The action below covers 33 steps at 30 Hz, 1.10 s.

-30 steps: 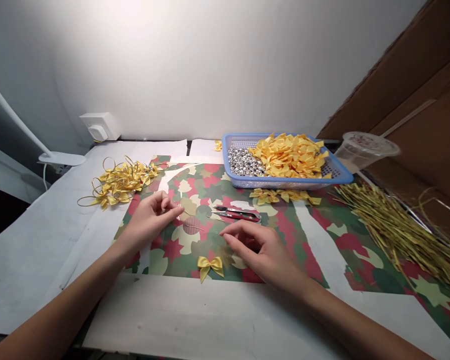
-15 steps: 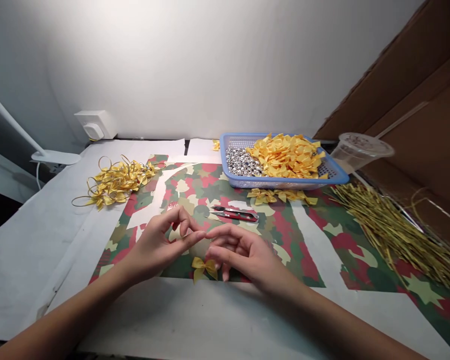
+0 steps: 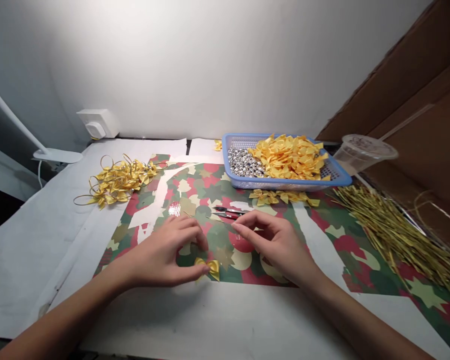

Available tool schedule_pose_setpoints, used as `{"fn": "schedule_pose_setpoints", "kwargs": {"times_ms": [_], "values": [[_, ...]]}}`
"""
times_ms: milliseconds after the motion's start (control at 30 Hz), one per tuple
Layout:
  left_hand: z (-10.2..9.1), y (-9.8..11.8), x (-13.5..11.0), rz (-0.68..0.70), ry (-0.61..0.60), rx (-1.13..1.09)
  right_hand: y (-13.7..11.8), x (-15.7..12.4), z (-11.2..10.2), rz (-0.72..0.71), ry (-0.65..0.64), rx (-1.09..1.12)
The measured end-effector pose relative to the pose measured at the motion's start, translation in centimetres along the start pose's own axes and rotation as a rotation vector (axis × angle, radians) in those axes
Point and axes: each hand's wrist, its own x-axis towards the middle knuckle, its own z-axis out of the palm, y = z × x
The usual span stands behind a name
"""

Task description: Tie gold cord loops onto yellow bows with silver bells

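My left hand (image 3: 172, 250) is open, palm down, with curved fingers apart from the thumb. Its thumb tip overlaps a yellow ribbon bow (image 3: 213, 270) lying near the front edge of the camouflage-patterned sheet (image 3: 247, 272); whether it touches the bow I cannot tell. To the right, my right hand (image 3: 273, 240) has thumb and forefinger pinched together. Anything between those fingertips is too thin to make out. Just beyond this hand lie thread snips (image 3: 225, 212) with red and black handles, partly covered by the fingers.
A blue basket (image 3: 288, 185) holds silver beads (image 3: 243, 162) and yellow bows (image 3: 290, 157); more bows (image 3: 285, 197) lie before it. Looped gold cords with bows (image 3: 120, 180) are piled at left. Gold-green stems (image 3: 401, 235) and a plastic cup (image 3: 363, 152) stand right, beside cardboard (image 3: 416, 130).
My hands, fingertips together before, have moved apart. The left has turned palm down and lowered its thumb to the bow; the right has shifted right and up, toward the snips.
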Motion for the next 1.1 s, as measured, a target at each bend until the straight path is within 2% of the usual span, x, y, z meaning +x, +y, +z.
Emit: {"fn": "schedule_pose_setpoints", "kwargs": {"times_ms": [133,233,300,400,567,667,800,933,1100], "values": [[0.3,-0.1,-0.2,0.033,-0.089,-0.007,0.2,-0.1,-0.2,0.008,-0.071,-0.019],[0.3,-0.2,-0.2,0.021,-0.071,-0.032,0.1,-0.3,0.0,0.024,-0.138,-0.022],[0.3,-0.4,-0.1,0.037,0.0,-0.043,0.0,-0.4,0.0,0.038,-0.166,0.009],[0.4,-0.8,0.0,0.12,0.168,-0.041,-0.1,-0.4,0.1,0.047,-0.162,0.026],[0.8,-1.1,0.5,0.381,0.443,0.034,-0.3,-0.3,-0.1,0.047,-0.12,-0.017],[0.8,-1.0,0.5,0.506,0.541,0.143,-0.5,-0.6,-0.1,0.008,-0.12,-0.018],[0.6,-0.8,0.1,0.565,0.538,0.246,-0.9,-1.2,-0.1,-0.074,-0.143,-0.082],[0.5,-0.6,-0.2,0.601,0.509,0.264,-1.1,-1.6,-0.1,-0.14,-0.181,-0.165],[0.5,-0.4,-0.1,0.625,0.538,0.29,-1.0,-1.7,0.0,-0.217,-0.183,-0.251]]}}
